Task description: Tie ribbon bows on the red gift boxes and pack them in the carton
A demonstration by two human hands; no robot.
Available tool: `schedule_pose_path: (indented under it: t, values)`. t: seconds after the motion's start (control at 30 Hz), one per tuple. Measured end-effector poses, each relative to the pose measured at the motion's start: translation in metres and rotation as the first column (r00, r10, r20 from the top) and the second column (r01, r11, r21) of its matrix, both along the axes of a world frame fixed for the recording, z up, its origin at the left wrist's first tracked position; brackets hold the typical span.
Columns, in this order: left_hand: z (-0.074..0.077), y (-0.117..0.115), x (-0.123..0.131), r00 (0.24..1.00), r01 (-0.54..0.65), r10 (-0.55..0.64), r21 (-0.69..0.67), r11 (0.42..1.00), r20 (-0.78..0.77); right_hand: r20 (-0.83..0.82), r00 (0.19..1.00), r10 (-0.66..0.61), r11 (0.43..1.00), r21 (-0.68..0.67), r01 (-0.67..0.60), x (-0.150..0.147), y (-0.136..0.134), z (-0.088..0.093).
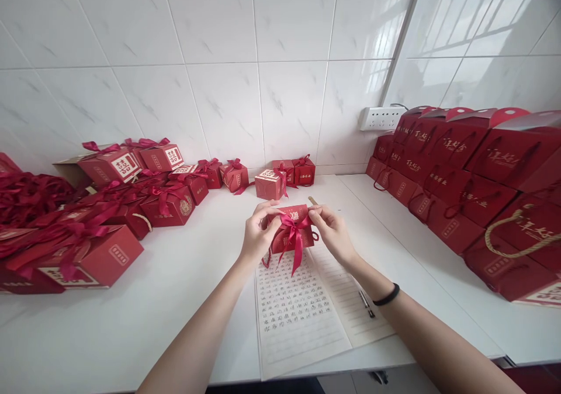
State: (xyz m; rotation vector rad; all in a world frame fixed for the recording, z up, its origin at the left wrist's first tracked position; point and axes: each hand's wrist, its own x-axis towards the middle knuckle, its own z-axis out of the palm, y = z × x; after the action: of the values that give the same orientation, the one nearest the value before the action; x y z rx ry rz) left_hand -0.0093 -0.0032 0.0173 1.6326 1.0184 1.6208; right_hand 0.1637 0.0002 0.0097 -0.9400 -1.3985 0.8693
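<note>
A small red gift box [287,211] with pale Chinese characters is held up over an open notebook [302,347]. A crimson ribbon bow [295,225] is tied across its front, with the tails hanging down. My left hand [259,235] is closed on the box's left side, thumb near the bow. My right hand [333,233] pinches the box's upper right edge between thumb and fingers; whether ribbon is also in that pinch is hidden. A small cord loop shows at the box's right side. Handwritten characters fill much of the notebook's left page.
A pen [366,304] lies on the notebook's right page. Several ribboned red boxes [169,207] are piled at left, others [268,183] by the tiled wall. Stacked red gift bags [464,166] with handles line the right side. A power strip [381,118] is on the wall.
</note>
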Motion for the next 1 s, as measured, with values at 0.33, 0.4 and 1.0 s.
schedule_pose_path:
  t: [0.33,0.4,1.0]
  values:
    - [-0.0027,0.0032,-0.0066,0.979,0.200,-0.193,-0.108,0.974,0.070,-0.040,0.999,0.020,0.999,-0.030,-0.021,-0.0001,0.0041,-0.0040]
    - [-0.0028,0.0039,-0.0080,0.973,0.226,-0.220,-0.108,0.968,0.069,-0.038,0.999,0.019,0.999,-0.031,-0.020,0.0005,0.0048,-0.0048]
    - [-0.0007,0.0031,-0.0081,0.977,0.207,-0.211,-0.115,0.971,-0.017,-0.205,0.972,0.119,0.981,-0.129,-0.148,0.0029,0.0026,0.0025]
